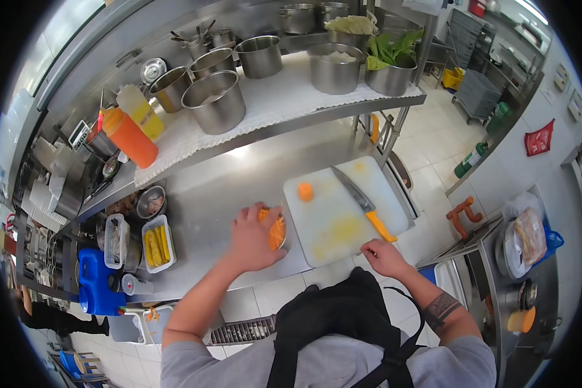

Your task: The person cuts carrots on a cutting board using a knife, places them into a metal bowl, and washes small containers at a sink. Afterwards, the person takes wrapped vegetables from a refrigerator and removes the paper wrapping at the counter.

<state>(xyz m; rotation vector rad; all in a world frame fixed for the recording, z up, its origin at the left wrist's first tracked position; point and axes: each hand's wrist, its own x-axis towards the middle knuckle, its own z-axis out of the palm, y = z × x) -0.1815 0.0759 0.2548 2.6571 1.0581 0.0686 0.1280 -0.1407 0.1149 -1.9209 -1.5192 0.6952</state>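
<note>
Towards four o'clock, the rectangular plastic cutting board (305, 236) was milky white with smeared yellow stains (344, 229). The stubby round chunk (305, 191) on it was orange; the long kitchen knife (366, 206) paired a grey metal blade (350, 187) with a yellow-orange handle (380, 227). The thin shreds (277, 235) at six were orange too. At eight, the boxy plastic jug (97, 281) was blue; at ten, the squeeze bottle (130, 138) orange.

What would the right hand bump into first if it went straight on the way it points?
The board, probably at its near edge, though the right hand may pass over it: its height is hard to judge. The knife lies right of that line.
</note>
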